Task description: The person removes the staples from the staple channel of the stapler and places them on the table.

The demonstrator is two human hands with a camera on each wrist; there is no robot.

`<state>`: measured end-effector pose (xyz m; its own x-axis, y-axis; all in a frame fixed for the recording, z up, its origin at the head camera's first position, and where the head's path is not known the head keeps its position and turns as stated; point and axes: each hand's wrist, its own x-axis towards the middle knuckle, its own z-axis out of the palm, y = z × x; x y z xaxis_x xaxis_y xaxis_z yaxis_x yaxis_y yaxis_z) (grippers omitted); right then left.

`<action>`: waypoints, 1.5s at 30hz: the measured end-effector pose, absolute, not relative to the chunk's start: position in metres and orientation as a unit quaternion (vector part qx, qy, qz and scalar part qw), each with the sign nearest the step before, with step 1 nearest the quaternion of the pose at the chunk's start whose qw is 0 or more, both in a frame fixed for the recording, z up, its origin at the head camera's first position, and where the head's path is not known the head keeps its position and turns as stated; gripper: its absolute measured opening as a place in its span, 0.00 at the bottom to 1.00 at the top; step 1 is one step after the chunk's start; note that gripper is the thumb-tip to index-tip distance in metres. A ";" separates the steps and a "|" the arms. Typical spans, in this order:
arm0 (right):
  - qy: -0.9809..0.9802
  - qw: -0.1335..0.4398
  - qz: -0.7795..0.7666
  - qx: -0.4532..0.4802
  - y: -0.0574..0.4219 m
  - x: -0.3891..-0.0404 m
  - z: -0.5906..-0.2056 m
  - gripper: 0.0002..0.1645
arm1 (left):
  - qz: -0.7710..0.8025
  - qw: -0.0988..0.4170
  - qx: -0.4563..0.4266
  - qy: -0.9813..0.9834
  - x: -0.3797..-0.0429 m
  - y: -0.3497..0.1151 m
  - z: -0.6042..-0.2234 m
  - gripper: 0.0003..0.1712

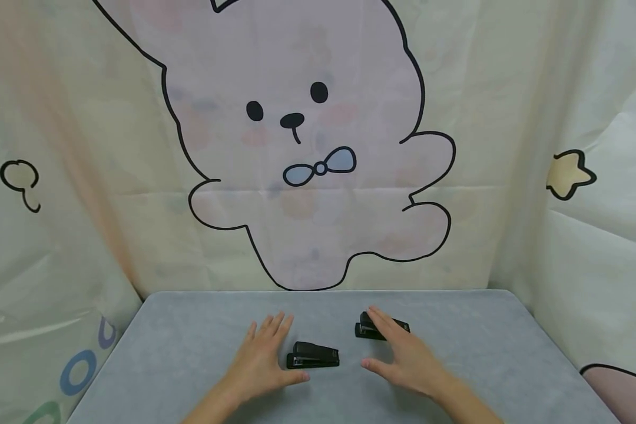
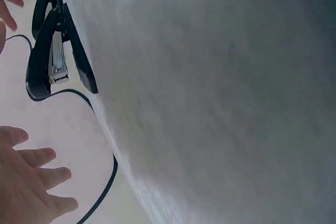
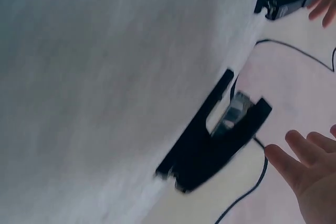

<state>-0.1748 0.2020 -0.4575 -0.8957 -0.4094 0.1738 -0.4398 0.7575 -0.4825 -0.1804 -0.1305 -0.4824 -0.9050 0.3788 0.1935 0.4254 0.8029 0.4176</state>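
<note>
Two black staplers lie on a table. The nearer stapler (image 1: 312,355) sits just right of my left hand (image 1: 267,360), whose fingers are spread and whose thumb points toward the stapler's near side. In the left wrist view that stapler (image 2: 42,59) shows its silvery metal inside, with the left hand's fingers apart below it. My right hand (image 1: 403,356) hovers in front of the farther stapler (image 1: 370,327) and partly hides it in the head view, fingers extended. From the right wrist, the farther stapler (image 3: 215,140) appears beside the outstretched fingers. Neither hand holds anything.
A grey-blue cloth covers the table (image 1: 201,330). Behind it hangs a pale curtain (image 1: 471,235) with a large cartoon animal outline, and more printed fabric flanks both sides.
</note>
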 end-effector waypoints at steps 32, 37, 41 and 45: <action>-0.841 -0.184 0.453 0.231 0.154 -0.210 -0.483 0.35 | -0.523 -0.075 -0.133 -0.838 -0.188 -0.119 -0.485 0.33; -0.829 -0.203 0.474 0.216 0.153 -0.214 -0.485 0.31 | -0.537 -0.079 -0.132 -0.830 -0.190 -0.118 -0.487 0.24; -0.830 -0.207 0.475 0.206 0.152 -0.216 -0.488 0.28 | -0.548 -0.082 -0.130 -0.822 -0.191 -0.117 -0.487 0.21; -0.833 -0.205 0.472 0.203 0.149 -0.219 -0.491 0.23 | -0.556 -0.086 -0.123 -0.817 -0.192 -0.117 -0.486 0.20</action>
